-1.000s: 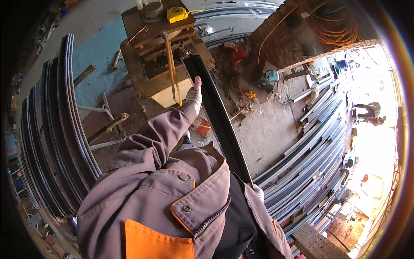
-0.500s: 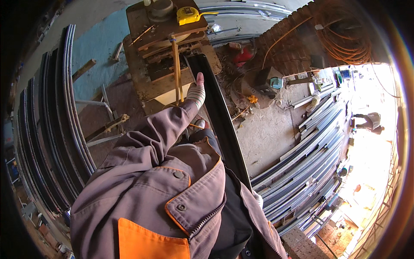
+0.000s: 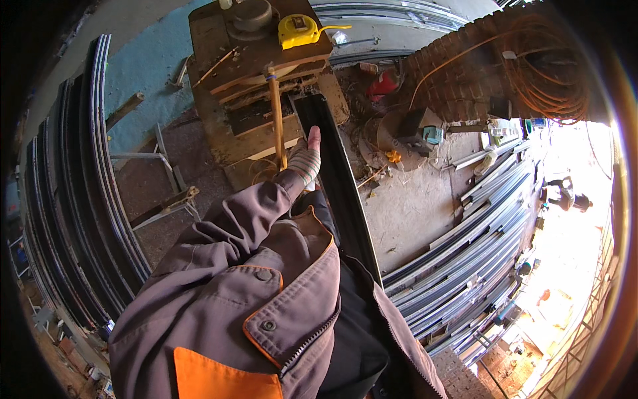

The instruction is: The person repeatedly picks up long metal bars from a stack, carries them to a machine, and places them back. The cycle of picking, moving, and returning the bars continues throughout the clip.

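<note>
A long dark metal channel (image 3: 342, 189) slants from a brown machine (image 3: 212, 73) down along the right side of my body. My left hand (image 3: 307, 159), in a striped glove with the thumb bare, grips the channel's left edge near its far end. Its thumb lies along the edge, and the other fingers are mostly hidden. That far end rests at the machine's lower plate. A tan upright bar (image 3: 276, 120) stands just left of my hand. A yellow tape measure (image 3: 298, 32) sits on the machine's top with some tape out. My right hand is out of sight.
Long dark profiles (image 3: 80, 193) are stacked at the left, near a metal stand (image 3: 166, 166). Many grey metal strips (image 3: 458, 246) lie on the floor at the right. An orange hose coil (image 3: 548, 80) hangs by a brick wall (image 3: 458, 60). A person (image 3: 568, 196) bends down far right.
The machine and channel sit slightly lower in view, and my left hand stays on the channel. The pale glove at the channel's near end has gone out of sight.
</note>
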A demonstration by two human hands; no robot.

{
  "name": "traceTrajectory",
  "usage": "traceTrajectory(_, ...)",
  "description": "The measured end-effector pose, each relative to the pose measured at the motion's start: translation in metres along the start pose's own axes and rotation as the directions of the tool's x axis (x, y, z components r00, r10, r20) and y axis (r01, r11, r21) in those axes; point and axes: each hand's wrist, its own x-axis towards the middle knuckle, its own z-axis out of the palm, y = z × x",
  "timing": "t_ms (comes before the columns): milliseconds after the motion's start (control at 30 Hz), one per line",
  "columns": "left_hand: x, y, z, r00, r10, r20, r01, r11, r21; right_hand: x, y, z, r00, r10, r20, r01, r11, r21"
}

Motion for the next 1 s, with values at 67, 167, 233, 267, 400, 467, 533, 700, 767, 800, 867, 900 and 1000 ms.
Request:
traceTrajectory(67,-0.003,0.002,-0.001,0.999,-0.008,-0.032,0.008,1.0,0.001,-0.006,-0.005,0.001,1.0,-0.028,-0.005,0.028,0.998,-0.05)
traceTrajectory(167,-0.007,0.006,-0.002,0.999,0.027,-0.023,-0.029,0.997,-0.076,-0.012,-0.013,0.005,0.999,-0.032,-0.008,0.032,0.997,-0.071)
traceTrajectory(233,-0.008,0.005,-0.002,0.999,0.035,-0.037,-0.038,0.997,-0.07,-0.015,-0.018,0.007,1.0,-0.024,-0.014,0.023,0.997,-0.07)
traceTrajectory(267,-0.009,0.004,-0.002,0.999,0.031,-0.027,-0.032,0.998,-0.062,-0.017,-0.02,0.008,1.0,-0.02,-0.023,0.018,0.997,-0.069)
traceTrajectory(400,-0.005,0.0,0.001,0.992,0.084,-0.094,-0.088,0.995,-0.045,-0.025,-0.021,0.007,0.934,-0.356,0.037,0.334,0.829,-0.449)
traceTrajectory(467,-0.003,0.001,0.002,0.988,0.099,-0.117,-0.113,0.987,-0.118,-0.021,-0.016,0.005,0.894,-0.439,0.092,0.428,0.771,-0.472)
traceTrajectory(533,-0.004,0.004,0.001,0.994,0.078,-0.075,-0.085,0.992,-0.096,-0.009,-0.005,0.002,0.889,-0.451,0.078,0.446,0.815,-0.371)
traceTrajectory(700,-0.019,0.014,-0.003,0.987,0.158,-0.032,-0.161,0.975,-0.151,0.069,0.035,0.012,0.854,-0.516,0.069,0.495,0.763,-0.415)
traceTrajectory(767,-0.023,0.013,-0.002,0.972,0.236,-0.016,-0.235,0.96,-0.153,0.106,0.045,0.024,0.823,-0.564,0.068,0.535,0.729,-0.426)
traceTrajectory(800,-0.023,0.013,-0.001,0.964,0.264,-0.039,-0.266,0.958,-0.104,0.124,0.046,0.033,0.81,-0.581,0.076,0.553,0.715,-0.428)
traceTrajectory(867,-0.02,0.009,0.004,0.929,0.358,-0.094,-0.368,0.923,-0.114,0.16,0.042,0.063,0.709,-0.689,0.149,0.689,0.63,-0.359)
traceTrajectory(900,-0.015,0.005,0.005,0.918,0.388,-0.084,-0.395,0.912,-0.114,0.176,0.038,0.079,0.664,-0.727,0.175,0.733,0.586,-0.344)
traceTrajectory(1000,0.003,-0.004,0.009,0.982,0.117,-0.149,-0.126,0.991,-0.048,0.221,0.023,0.121,0.624,-0.749,0.224,0.773,0.549,-0.318)
